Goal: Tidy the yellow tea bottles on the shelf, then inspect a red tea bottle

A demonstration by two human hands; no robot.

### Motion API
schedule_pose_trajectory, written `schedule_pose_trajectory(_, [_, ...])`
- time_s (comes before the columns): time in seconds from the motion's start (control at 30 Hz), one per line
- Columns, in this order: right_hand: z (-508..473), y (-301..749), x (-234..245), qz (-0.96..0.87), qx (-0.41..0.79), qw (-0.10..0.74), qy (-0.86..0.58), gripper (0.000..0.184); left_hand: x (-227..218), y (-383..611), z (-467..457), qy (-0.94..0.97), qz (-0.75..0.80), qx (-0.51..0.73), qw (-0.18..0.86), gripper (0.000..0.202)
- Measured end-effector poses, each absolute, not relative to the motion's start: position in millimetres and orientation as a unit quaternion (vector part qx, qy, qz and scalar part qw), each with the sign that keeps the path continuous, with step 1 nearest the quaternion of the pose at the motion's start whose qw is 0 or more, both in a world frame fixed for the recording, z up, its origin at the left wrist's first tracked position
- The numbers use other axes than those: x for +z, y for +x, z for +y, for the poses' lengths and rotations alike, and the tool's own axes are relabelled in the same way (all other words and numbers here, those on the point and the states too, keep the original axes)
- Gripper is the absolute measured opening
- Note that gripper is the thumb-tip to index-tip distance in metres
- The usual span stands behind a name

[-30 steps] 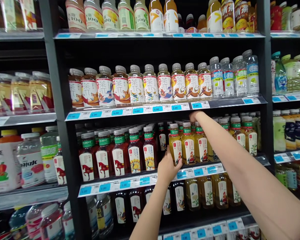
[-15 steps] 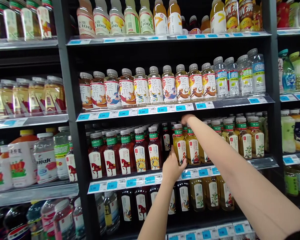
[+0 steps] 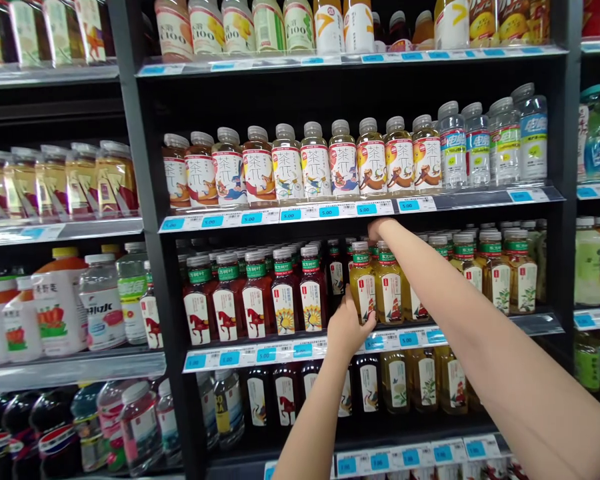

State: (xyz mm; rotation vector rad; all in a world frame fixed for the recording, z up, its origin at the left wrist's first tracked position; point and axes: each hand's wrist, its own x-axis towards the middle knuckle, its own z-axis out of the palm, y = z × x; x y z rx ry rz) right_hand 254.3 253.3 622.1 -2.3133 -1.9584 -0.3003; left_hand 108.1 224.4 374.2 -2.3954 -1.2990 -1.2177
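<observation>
My left hand [image 3: 349, 327] is at the front of the middle shelf, against a yellow-green tea bottle [image 3: 364, 285] with a green-banded neck. Its fingers curve round the bottle's left side, and the thumb lies across the lower front. Above the same row, my right hand [image 3: 379, 229] reaches in over the caps, just under the shelf above; its fingers are hidden. Beside the held bottle stands a matching tea bottle [image 3: 391, 288], partly behind my right forearm. To the left, a dark gap shows a tea bottle [image 3: 336, 272] set further back.
Dark red tea bottles [image 3: 255, 300] fill the row on the left. A shelf edge with price tags [image 3: 327, 212] runs close above my right hand, carrying white-labelled bottles [image 3: 315, 163]. More bottles [image 3: 397, 383] stand on the shelf below. A black upright [image 3: 153, 200] divides the bays.
The view has shifted slightly, so the shelves sit a little further right. Both hands keep nearly the same places at the tea bottles.
</observation>
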Motion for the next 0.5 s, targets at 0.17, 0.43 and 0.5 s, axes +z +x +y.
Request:
schedule_pose_trajectory(0.17, [251,252,628,-0.634,-0.072,-0.005,-0.770,0.037,375,109,224,-0.800,-0.430,-0.409,0.086,0.085])
schedule_pose_trajectory(0.43, [252,257,618,-0.641,-0.085,0.039,-0.761,0.044,373,109,225,-0.801,-0.425,-0.410,0.101,0.086])
schedule_pose_trajectory(0.5, [254,259,616,-0.642,-0.084,0.045,-0.761,0.044,373,109,224,-0.802,-0.422,-0.410,0.105,0.088])
